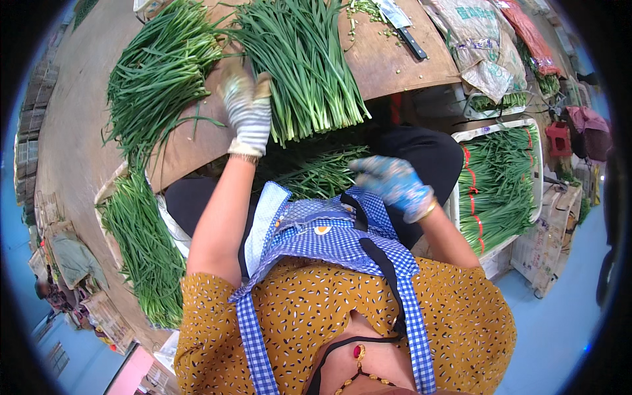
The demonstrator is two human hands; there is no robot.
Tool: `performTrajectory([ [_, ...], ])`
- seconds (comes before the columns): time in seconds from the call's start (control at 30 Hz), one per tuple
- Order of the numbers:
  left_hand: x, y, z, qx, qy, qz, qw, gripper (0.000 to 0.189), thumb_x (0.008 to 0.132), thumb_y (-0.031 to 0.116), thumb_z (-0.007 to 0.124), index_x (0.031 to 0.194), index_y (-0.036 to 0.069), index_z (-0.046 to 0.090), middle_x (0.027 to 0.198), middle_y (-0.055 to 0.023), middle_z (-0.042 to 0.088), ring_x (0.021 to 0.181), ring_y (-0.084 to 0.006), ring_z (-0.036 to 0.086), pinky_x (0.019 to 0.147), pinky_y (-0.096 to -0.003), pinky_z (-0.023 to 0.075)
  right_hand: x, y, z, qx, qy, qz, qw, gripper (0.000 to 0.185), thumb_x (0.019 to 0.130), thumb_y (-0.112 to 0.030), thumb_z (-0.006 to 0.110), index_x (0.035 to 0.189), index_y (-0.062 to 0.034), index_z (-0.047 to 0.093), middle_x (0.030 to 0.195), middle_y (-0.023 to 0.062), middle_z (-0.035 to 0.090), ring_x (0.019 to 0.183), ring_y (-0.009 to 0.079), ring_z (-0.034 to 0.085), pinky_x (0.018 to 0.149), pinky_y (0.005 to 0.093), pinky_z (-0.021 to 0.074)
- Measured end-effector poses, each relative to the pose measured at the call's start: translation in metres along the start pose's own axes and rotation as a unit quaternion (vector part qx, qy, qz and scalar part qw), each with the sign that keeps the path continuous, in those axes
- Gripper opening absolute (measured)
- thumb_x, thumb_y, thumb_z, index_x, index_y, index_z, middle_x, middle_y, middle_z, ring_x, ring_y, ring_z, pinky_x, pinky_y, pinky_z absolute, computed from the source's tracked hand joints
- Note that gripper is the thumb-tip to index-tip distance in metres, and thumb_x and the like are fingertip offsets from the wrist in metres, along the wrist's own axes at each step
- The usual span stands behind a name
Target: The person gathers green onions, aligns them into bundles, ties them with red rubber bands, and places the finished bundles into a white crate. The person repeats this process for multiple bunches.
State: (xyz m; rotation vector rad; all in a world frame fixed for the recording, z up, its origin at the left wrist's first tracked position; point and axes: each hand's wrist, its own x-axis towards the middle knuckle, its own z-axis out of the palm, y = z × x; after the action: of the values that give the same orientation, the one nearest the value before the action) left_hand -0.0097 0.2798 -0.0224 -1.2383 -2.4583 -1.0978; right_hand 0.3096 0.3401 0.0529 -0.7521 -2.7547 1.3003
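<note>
My left hand, in a striped knit work glove, lies at the left edge of a broad pile of garlic chives on the wooden table; its fingers are blurred, and the thumb touches or nearly touches the stems. My right hand, in a blue patterned glove, hovers over my lap with fingers bent and nothing visible in it. Below the table edge, loose greens lie between my knees. A second heap of chives rests on the table to the left of my left hand.
A knife lies at the table's right beside cut stem bits. White crates of chives stand at right and left, the right one's bundles bound with red ties. Woven sacks sit at upper right. A person is at far left.
</note>
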Motion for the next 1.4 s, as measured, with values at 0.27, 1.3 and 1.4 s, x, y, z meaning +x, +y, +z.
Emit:
performTrajectory([
  [0.27,-0.019,0.05,-0.001,-0.311,-0.076,-0.364,0.875,0.08,0.087,0.05,0.049,0.142,0.001,0.019,0.137,-0.0239,0.036,0.122,-0.0322,0.04,0.102,-0.0325,0.0301,0.121,0.075,-0.041,0.086,0.28,0.071,0.953,0.038,0.087,-0.035,0.051,0.114,-0.0094,0.059,0.116,0.0127,0.059,0.109,0.0286,0.054,0.091,0.0344,0.0415],
  [1.3,-0.02,0.085,-0.017,-0.416,-0.203,-0.429,0.776,0.064,0.085,0.049,0.053,0.133,0.008,0.039,0.131,-0.0088,0.046,0.116,-0.0253,0.046,0.098,-0.0409,0.0374,-0.002,0.016,-0.071,0.181,0.497,-0.093,0.843,0.026,0.079,-0.026,0.064,0.101,-0.0107,0.064,0.102,0.0076,0.064,0.092,0.0268,0.061,0.08,0.0346,0.0479],
  [1.4,-0.027,0.087,-0.025,-0.41,-0.183,-0.447,0.774,0.068,0.087,0.052,0.048,0.135,0.006,0.035,0.135,-0.0097,0.043,0.122,-0.0236,0.041,0.101,-0.0372,0.0313,-0.051,0.094,-0.043,0.4,0.48,0.127,0.77,0.019,0.086,-0.01,0.056,0.102,-0.0038,0.064,0.098,0.0038,0.063,0.091,0.012,0.059,0.081,0.0267,0.0467],
])
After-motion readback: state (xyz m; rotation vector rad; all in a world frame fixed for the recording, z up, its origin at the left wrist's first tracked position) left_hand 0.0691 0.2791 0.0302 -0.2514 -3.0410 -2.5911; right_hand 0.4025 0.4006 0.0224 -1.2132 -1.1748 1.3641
